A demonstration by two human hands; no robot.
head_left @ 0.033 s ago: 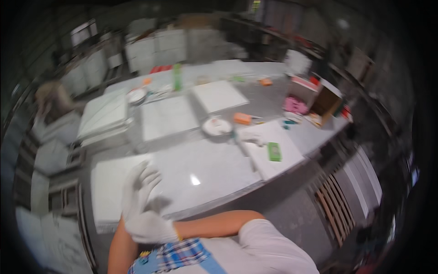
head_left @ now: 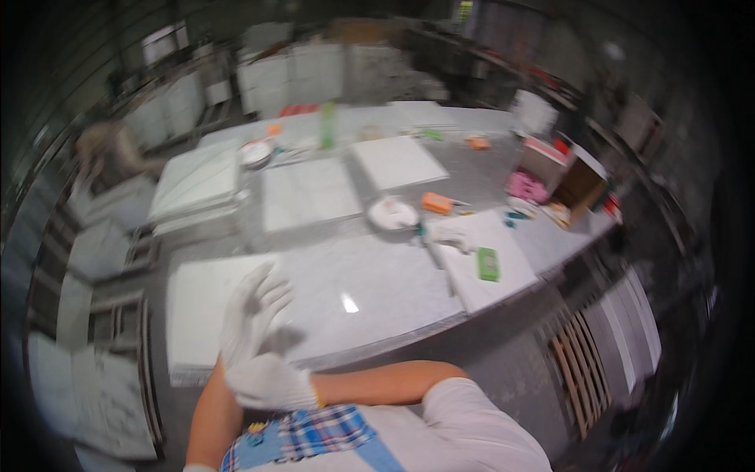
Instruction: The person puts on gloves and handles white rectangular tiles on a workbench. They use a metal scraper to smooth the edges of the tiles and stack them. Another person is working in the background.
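Note:
White knit gloves cover both of my hands. My left hand (head_left: 255, 311) is raised over the near-left white slab (head_left: 200, 307), fingers stretched out and slightly bent, holding nothing. Across its wrist lies my right hand (head_left: 271, 383), closed round the cuff end of the left glove; its fingertips are partly hidden. A yellow edge shows at the right glove's cuff. Just beyond the hands a large pale grey slab (head_left: 354, 283) covers the near part of the worktable and reflects a light.
A white bowl (head_left: 393, 214), an orange block (head_left: 437, 203) and a green box (head_left: 487, 264) lie beyond the slab. An open cardboard box (head_left: 582, 185) stands at the right. Stacked slabs (head_left: 197, 181) sit at the left. A slatted pallet (head_left: 580, 374) is on the floor.
The whole scene sits slightly further right in the picture, as the view has turned a little left. My hands keep the same pose, right on the left wrist.

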